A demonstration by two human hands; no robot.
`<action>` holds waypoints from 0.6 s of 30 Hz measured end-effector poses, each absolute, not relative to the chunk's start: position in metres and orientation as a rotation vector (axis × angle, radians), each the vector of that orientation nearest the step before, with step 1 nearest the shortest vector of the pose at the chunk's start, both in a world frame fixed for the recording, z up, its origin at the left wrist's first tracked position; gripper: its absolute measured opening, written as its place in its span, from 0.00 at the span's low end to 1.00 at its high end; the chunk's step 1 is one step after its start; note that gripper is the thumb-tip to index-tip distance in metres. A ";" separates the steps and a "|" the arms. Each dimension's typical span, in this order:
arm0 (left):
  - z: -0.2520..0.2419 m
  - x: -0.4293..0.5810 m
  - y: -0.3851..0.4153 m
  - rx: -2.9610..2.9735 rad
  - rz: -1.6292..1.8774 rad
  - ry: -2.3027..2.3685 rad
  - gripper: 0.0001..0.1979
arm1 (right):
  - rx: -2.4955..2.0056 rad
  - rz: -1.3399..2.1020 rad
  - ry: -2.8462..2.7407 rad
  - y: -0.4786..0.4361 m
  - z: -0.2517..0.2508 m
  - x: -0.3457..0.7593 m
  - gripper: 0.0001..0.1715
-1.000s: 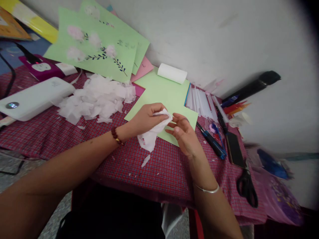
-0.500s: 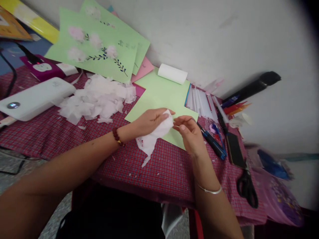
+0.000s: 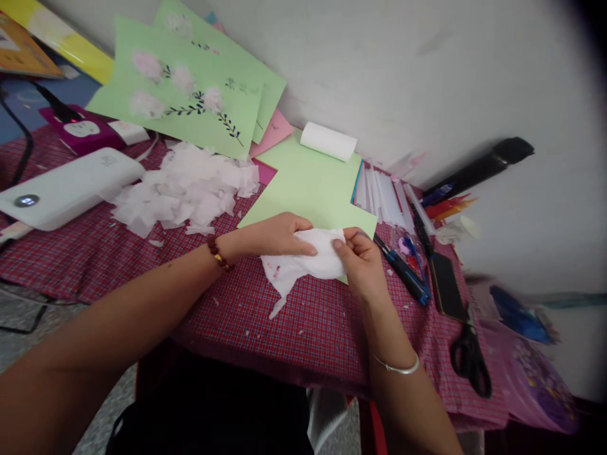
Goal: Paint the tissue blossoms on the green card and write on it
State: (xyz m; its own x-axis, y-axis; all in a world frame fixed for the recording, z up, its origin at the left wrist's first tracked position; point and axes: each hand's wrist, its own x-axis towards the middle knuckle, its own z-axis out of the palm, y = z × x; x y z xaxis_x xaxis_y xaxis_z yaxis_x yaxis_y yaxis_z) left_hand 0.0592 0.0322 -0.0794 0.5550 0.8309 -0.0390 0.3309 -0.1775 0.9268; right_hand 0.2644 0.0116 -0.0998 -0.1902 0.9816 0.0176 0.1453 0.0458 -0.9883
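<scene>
Since half a second ago, right hand (image 3: 364,258) has gone from just beside the tissue's tip to pinching its right edge; tissue (image 3: 320,260) now spread flatter and further right. Left hand (image 3: 279,235) slightly lower. Rest of table looks unchanged.

Tissue: center of frame, stretched between both hands, ragged tail hanging toward bottom center, small red marks near its left end. Left hand holds it, thumb on top, fingers mostly hidden behind. Right hand closed narrow on the edge, thumb against curled fingers. Beads (image 3: 219,255) on left wrist, bangle (image 3: 402,368) on right.

Green sheet (image 3: 308,189) behind the tissue, partly covered by hands; white roll (image 3: 329,140) lying on its top end, upper center. Scraps (image 3: 184,186) heaped left of center, loose pile. Cutter (image 3: 406,275), blue and black, right of the right hand; phone (image 3: 447,287) beyond it, scissors (image 3: 470,363) near the phone's lower end, lower right.

Upper left: flower card (image 3: 190,120) with pale puffs and dark leaves, overlapping another green card. Power bank (image 3: 71,188) at left, lit display; purple plug (image 3: 81,131) above it. Plaid cloth (image 3: 284,341) under everything. Black tube (image 3: 474,170) leans at wall, upper right. Purple bag (image 3: 531,376) lower right, blurred.
</scene>
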 end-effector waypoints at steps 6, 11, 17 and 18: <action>-0.080 0.058 0.029 1.702 0.468 0.867 0.05 | -1.212 1.150 -1.476 0.013 -0.096 0.264 0.11; -0.087 0.055 0.033 1.724 0.507 0.816 0.06 | -1.138 1.162 -1.254 0.019 -0.096 0.273 0.08; -0.086 0.055 0.034 1.776 0.524 0.820 0.05 | -1.155 1.345 -1.438 0.016 -0.098 0.268 0.15; -0.085 0.054 0.035 1.798 0.520 0.828 0.04 | -1.173 1.350 -1.449 0.016 -0.099 0.267 0.14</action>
State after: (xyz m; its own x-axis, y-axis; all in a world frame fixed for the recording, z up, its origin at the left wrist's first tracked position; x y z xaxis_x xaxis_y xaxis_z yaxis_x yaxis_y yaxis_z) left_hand 0.0543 0.0345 -0.0846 0.6672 0.7441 -0.0343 0.2928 -0.2196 0.9306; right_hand 0.2670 0.0160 -0.0991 -0.2346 0.9716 -0.0296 0.0983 -0.0066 -0.9951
